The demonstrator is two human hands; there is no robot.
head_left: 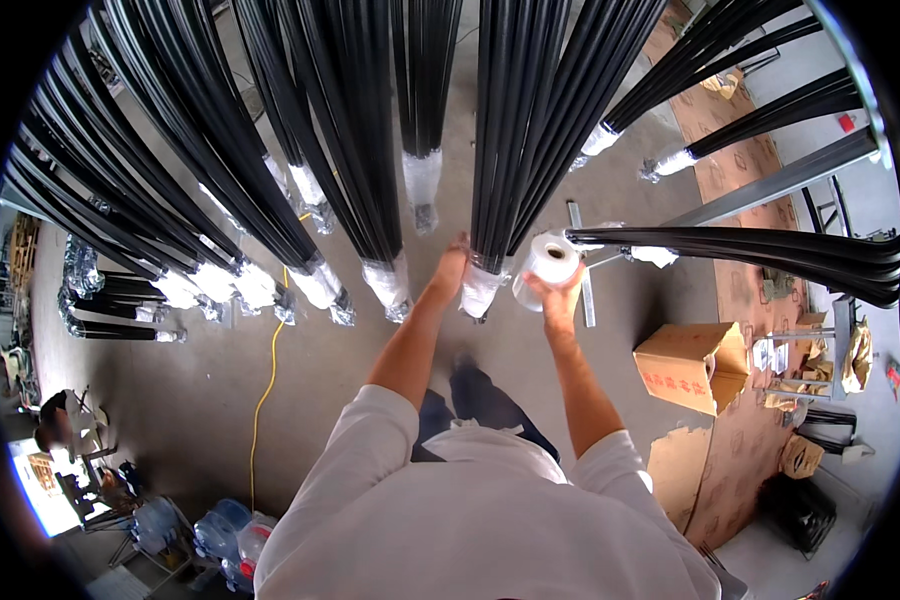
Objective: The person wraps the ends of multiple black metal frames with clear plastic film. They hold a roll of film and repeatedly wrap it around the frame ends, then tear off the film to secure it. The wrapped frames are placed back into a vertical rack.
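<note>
In front of me hangs a bundle of long black tubes (498, 190), its lower end wrapped in clear film (480, 288). Against the left side of that bundle, just above the wrap, is my left hand (454, 264); its fingers are mostly hidden, so I cannot tell how they are set. On the bundle's right, my right hand (560, 298) is closed around a roll of clear stretch film (553, 258), whose dark core hole faces up. The roll is close beside the wrapped end.
Several more black tube bundles (340, 170) with wrapped ends stand on the left. At the right, other black tubes (770, 250) jut inward near a metal bar (770, 185). A cardboard box (685, 365) stands on the floor. A yellow cable (262, 400) runs along the left, near water bottles (225, 530).
</note>
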